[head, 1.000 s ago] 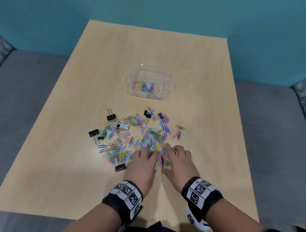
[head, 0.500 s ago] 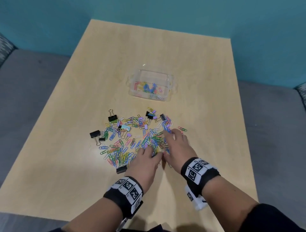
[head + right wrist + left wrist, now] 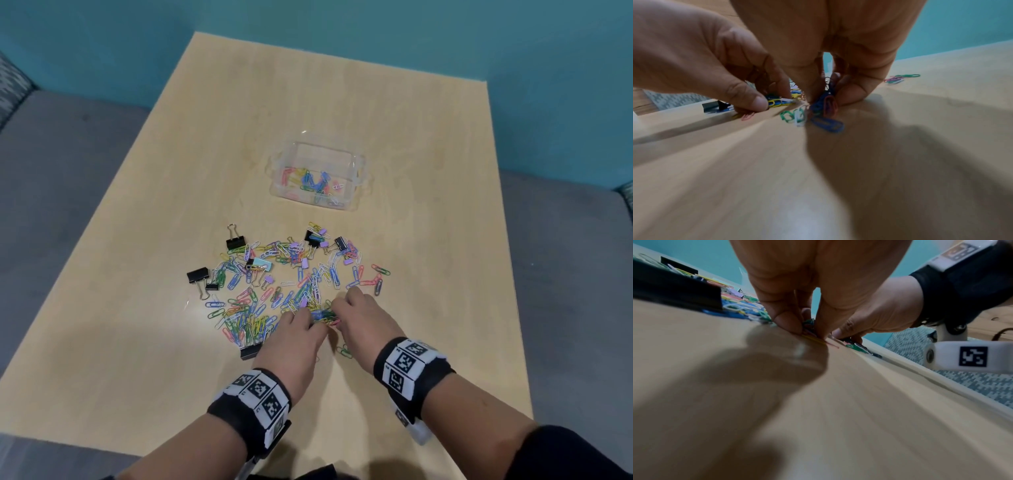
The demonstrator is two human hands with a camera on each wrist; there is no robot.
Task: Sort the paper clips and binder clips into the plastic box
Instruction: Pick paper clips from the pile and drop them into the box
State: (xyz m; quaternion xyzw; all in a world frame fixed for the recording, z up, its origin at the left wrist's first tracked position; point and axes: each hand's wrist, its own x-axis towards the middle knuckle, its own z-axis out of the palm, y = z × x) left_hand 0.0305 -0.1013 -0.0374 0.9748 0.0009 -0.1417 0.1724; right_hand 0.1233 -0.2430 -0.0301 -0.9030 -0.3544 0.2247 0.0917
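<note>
A scatter of coloured paper clips (image 3: 291,274) and black binder clips (image 3: 235,242) covers the middle of the wooden table (image 3: 137,342). Behind the scatter stands a clear plastic box (image 3: 358,171) with several paper clips inside. Both hands sit at the scatter's near edge, side by side. My left hand (image 3: 305,322) pinches a small bunch of paper clips (image 3: 808,323) against the table. My right hand (image 3: 342,311) grips another bunch of paper clips (image 3: 827,104) with curled fingers and thumb. Loose paper clips (image 3: 795,116) lie just in front of it.
A large black binder clip (image 3: 248,353) lies just left of my left hand. A few stray paper clips (image 3: 373,281) lie at the scatter's right side. Grey upholstered seating (image 3: 51,205) flanks the table on both sides, and a teal wall (image 3: 342,27) rises behind it.
The two hands, which lay flat on the near edge of the scatter, have drawn together and curled their fingers round bunches of paper clips. The right hand slid forward, then back.
</note>
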